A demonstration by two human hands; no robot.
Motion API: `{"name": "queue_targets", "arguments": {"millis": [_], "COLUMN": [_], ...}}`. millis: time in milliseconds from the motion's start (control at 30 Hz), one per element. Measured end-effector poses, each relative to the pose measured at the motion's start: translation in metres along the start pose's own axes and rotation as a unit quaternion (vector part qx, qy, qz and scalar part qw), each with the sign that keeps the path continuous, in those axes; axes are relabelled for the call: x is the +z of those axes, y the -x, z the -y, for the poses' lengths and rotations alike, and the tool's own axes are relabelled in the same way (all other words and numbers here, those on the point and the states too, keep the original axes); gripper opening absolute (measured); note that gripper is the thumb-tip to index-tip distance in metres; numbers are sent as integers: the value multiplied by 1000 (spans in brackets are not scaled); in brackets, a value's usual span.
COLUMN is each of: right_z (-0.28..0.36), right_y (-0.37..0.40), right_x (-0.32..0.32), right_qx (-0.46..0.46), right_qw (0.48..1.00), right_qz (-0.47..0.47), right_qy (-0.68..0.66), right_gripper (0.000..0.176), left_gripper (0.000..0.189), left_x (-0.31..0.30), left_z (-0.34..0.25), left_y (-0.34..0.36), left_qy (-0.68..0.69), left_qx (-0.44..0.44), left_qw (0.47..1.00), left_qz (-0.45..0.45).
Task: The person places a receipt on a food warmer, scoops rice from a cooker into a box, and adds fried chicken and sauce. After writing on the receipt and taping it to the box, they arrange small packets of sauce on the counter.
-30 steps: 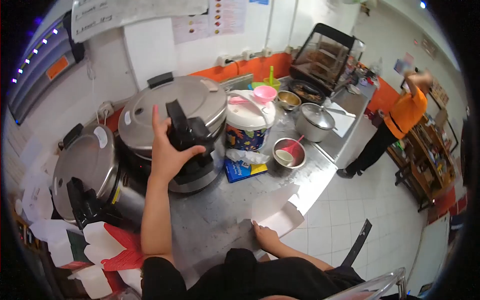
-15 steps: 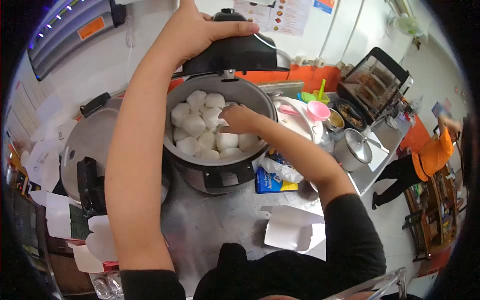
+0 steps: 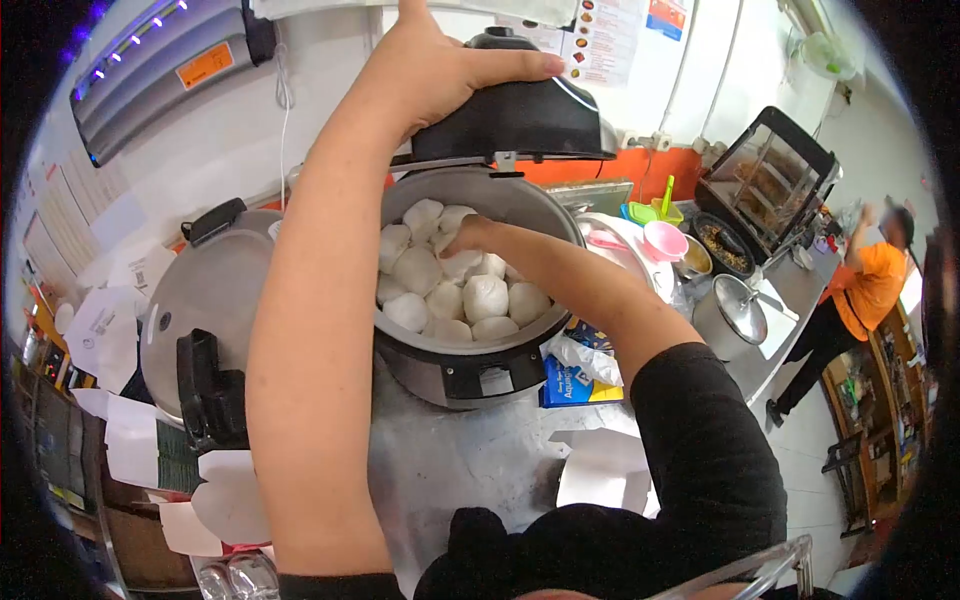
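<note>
My left hand [image 3: 440, 75] is up at the raised black lid [image 3: 515, 115] of a large rice cooker [image 3: 470, 375], its thumb stretched across the lid and its palm against it. Inside the grey pot lie several white rounded portions [image 3: 486, 297], which look like rice balls in thin clear wrap. My right hand [image 3: 462, 238] reaches down among them near the back of the pile. Its fingers point downward against the portions and are mostly hidden, so whether they grip one does not show.
A second big cooker [image 3: 190, 310] stands left with its lid shut. White paper boxes [image 3: 605, 475] lie on the metal table. A blue package [image 3: 570, 385], a pink bowl [image 3: 665, 241] and a lidded pot [image 3: 728, 310] sit right. Farther right stands a person in orange [image 3: 875, 290].
The camera view has shifted, so the scene sits farther right. My right hand has moved deeper toward the back of the pile. My left hand stays on the lid.
</note>
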State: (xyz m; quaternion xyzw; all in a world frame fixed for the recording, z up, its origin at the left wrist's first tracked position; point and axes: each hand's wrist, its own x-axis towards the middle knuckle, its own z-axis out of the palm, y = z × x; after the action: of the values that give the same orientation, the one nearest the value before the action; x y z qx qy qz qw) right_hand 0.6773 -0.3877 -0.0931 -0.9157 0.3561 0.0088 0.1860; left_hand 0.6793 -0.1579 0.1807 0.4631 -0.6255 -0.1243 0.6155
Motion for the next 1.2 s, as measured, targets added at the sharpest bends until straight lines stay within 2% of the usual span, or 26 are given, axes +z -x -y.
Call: {"name": "queue_targets", "arguments": {"millis": [67, 100, 133, 167, 200, 233, 300, 367, 400, 433, 467, 500, 533, 567, 600, 667, 733, 800, 867, 900, 933, 967, 1000, 1033, 1100, 1200], "right_z": [-1, 20, 37, 42, 41, 39, 32, 23, 17, -2, 2, -6, -25, -27, -48, -66, -80, -100, -106, -105, -124, -119, -111, -94, -90, -108], "right_y": [11, 34, 60, 86, 115, 146, 218, 300, 339, 367, 404, 428, 441, 459, 464, 469, 465, 450, 444, 443, 428, 433, 440, 457, 492, 559], "right_x": [-6, -17, -27, -35, -41, -50, -76, -88, -87, -71, -66, -50, -25, -7, 35, 105, 159, 211, 242, 257, 302, 296, 288, 276, 253, 231], "right_qx": [16, -24, -62, -53, -128, -200, -314, -332, -258, -220, -156, -163, -116, -13, -34, 94, 127, 180, 221, 230, 147, 113, 105, 124, 129, 104], "right_qw": [1000, 994, 973, 975, 963, 937, 912, 910, 937, 937, 874, 877, 898, 911, 935, 947, 950, 928, 879, 845, 890, 934, 961, 958, 947, 911], "right_qz": [-7, -37, -65, -65, -154, -242, -262, -228, -131, -54, 54, 39, 63, 72, 17, -11, -65, -60, -52, -53, -146, -160, -154, -217, -256, -361], "right_qy": [-23, 96, 211, 205, 178, 151, 20, -93, -196, -265, -458, -450, -420, -405, -353, -308, -278, -321, -420, -480, -405, -299, -204, -140, -144, -170], "right_gripper": [72, 67, 62, 62, 57, 51, 51, 41, 49, 50, 53, 52, 57, 57, 56, 50, 42, 43, 43, 43, 40, 40, 48, 50, 48, 41], "left_gripper": [115, 115, 112, 110, 110, 109, 108, 114, 119, 117, 115, 113, 111, 110, 108, 100, 87, 65, 51, 50, 53, 57, 53, 51, 40, 36], "left_x": [0, -1, -2, -1, 2, 5, 3, 10, 15, 22, 28, 34, 39, 42, 46, 59, 79, 107, 147, 168, 186, 202, 217, 228, 233, 245], "left_z": [0, -2, -4, -5, -5, -4, 10, 21, 25, 28, 32, 38, 47, 60, 76, 108, 103, 146, 170, 161, 177, 200, 207, 213, 229, 213], "left_y": [-1, -1, 1, 4, 11, 20, 28, 48, 64, 81, 102, 123, 146, 169, 191, 225, 248, 293, 352, 376, 407, 437, 455, 469, 477, 464], "left_qy": [3, 7, 15, 22, 25, -35, -129, -85, -49, -75, -101, -140, -179, -251, -322, -287, -375, -367, -288, -271, -236, -216, -140, -65, -121, -145], "left_qx": [43, 44, -9, -64, -68, -42, -9, 4, 16, 27, 40, 36, 36, 46, 56, 98, 170, 220, 162, 87, 2, -105, -210, -315, -287, -254], "left_qw": [999, 999, 1000, 997, 996, 998, 992, 996, 999, 997, 994, 989, 983, 967, 945, 949, 891, 870, 937, 958, 972, 963, 957, 932, 904, 907], "left_qz": [2, 8, 23, 42, 56, 26, 0, 15, 15, 11, 5, 3, 0, 12, 23, -90, -191, -246, -113, -45, 22, 122, 144, 168, 292, 304]}}
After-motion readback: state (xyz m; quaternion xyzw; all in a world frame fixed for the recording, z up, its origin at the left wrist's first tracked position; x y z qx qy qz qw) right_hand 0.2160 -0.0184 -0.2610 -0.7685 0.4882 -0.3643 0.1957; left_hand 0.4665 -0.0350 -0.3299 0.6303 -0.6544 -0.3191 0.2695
